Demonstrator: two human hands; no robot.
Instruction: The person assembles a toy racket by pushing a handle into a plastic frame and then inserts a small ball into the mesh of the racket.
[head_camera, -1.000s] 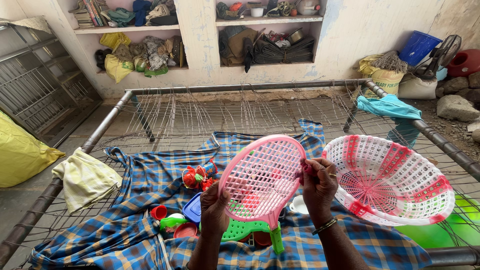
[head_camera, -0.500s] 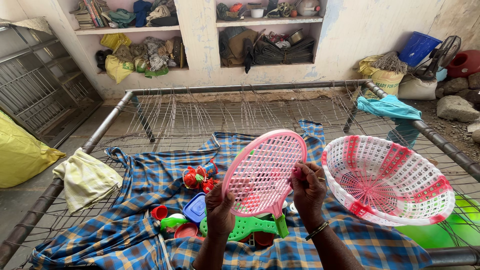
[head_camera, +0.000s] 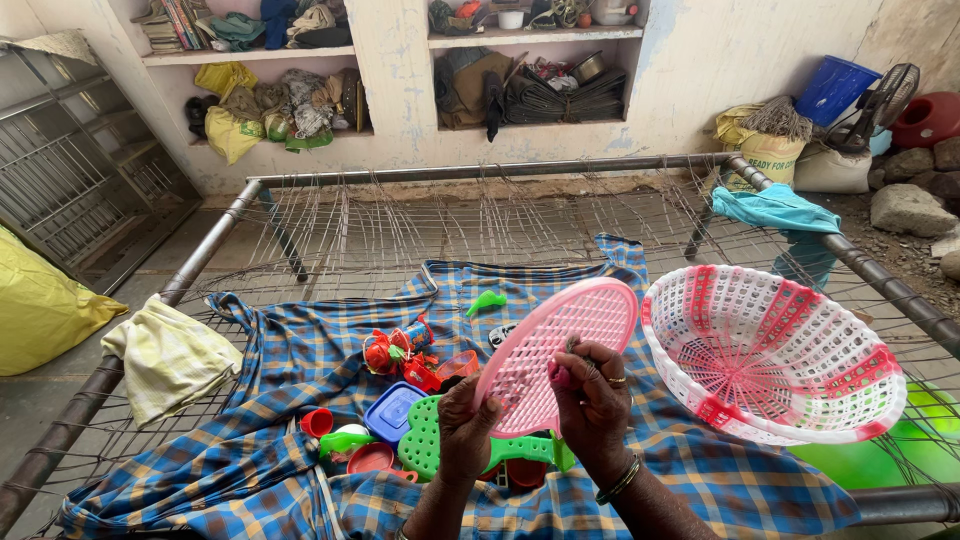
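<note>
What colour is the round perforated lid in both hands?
Pink lid, seen clearly in the head view.

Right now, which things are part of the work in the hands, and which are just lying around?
In hand: pink perforated lid, gripped by left hand and right hand; pink-and-white basket beside it.

Lying about: small plastic toys, blue checked cloth, pale yellow cloth, teal cloth.

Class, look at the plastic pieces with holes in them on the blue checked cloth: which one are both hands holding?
The round pink perforated plastic lid, tilted up between the left hand and right hand. The pink-and-white lattice basket sits untouched to its right; the green perforated piece lies flat below.
</note>
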